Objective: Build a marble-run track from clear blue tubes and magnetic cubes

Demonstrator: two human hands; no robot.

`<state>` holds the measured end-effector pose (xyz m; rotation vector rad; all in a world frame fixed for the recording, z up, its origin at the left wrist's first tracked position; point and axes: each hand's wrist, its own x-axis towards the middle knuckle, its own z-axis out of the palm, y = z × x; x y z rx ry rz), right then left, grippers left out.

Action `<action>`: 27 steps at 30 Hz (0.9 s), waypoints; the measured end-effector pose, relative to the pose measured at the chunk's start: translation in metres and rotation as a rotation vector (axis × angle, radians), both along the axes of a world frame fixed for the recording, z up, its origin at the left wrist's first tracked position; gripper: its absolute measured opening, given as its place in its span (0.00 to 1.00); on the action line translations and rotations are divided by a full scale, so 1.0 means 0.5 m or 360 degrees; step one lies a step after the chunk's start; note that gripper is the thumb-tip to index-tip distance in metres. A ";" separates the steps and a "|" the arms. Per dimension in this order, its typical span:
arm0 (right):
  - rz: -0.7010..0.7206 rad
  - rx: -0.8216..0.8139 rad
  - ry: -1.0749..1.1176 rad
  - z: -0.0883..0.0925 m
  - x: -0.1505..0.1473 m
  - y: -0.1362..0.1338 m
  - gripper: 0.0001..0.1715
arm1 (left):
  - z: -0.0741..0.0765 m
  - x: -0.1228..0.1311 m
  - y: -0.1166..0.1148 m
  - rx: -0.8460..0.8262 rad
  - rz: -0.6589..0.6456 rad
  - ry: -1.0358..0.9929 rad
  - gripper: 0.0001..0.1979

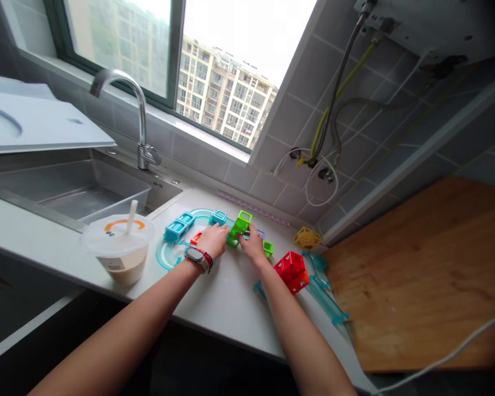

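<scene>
My left hand [213,241], with a watch and red band on its wrist, has its fingers bent against the lower left side of some joined green toy blocks [242,220]. My right hand [252,245] is closed on the same green blocks from the right. The blocks are openwork cubes standing on the counter. Left of them lies a looped translucent teal track [160,254], with blue blocks [180,225] and a smaller blue block [218,217] on it. An orange-red piece [196,237] shows beside my left hand. Another green block [268,249] sits behind my right hand.
Red blocks [292,271] stand right of my right forearm, near teal track pieces [328,300] and a yellow openwork piece [307,238]. A lidded drink cup [121,261] stands by the counter's front edge. The sink [165,192] is at left, a wooden board [396,286] at right.
</scene>
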<state>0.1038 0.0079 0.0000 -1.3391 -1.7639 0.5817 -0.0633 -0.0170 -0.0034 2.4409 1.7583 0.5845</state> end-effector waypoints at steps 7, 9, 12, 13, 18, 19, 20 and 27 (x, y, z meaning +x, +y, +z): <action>0.0051 0.0029 -0.0018 -0.020 0.015 -0.002 0.21 | -0.003 -0.001 0.000 -0.0005 -0.0012 -0.0014 0.23; 0.0027 0.0028 -0.0026 -0.025 0.011 0.005 0.22 | -0.004 -0.001 0.002 -0.0016 -0.0015 -0.0011 0.23; -0.0025 0.0030 -0.0038 -0.036 0.005 0.010 0.23 | -0.003 0.000 0.005 -0.0032 -0.0009 -0.0003 0.23; -0.0040 0.0036 -0.0041 -0.039 0.004 0.010 0.23 | -0.003 0.001 0.006 -0.0035 -0.0005 0.0000 0.23; -0.0051 0.0044 -0.0058 -0.052 0.005 0.006 0.24 | -0.003 0.002 0.007 -0.0030 0.0003 0.0013 0.24; -0.0052 0.0038 -0.0060 -0.054 0.006 0.006 0.25 | -0.004 0.002 0.008 -0.0030 0.0004 0.0017 0.24; -0.0057 0.0030 -0.0062 -0.056 0.007 0.007 0.24 | -0.005 0.001 0.008 -0.0033 0.0004 0.0020 0.24; -0.0123 -0.0013 -0.0047 -0.065 0.009 0.000 0.24 | 0.000 -0.002 0.010 -0.0074 0.0007 0.0027 0.21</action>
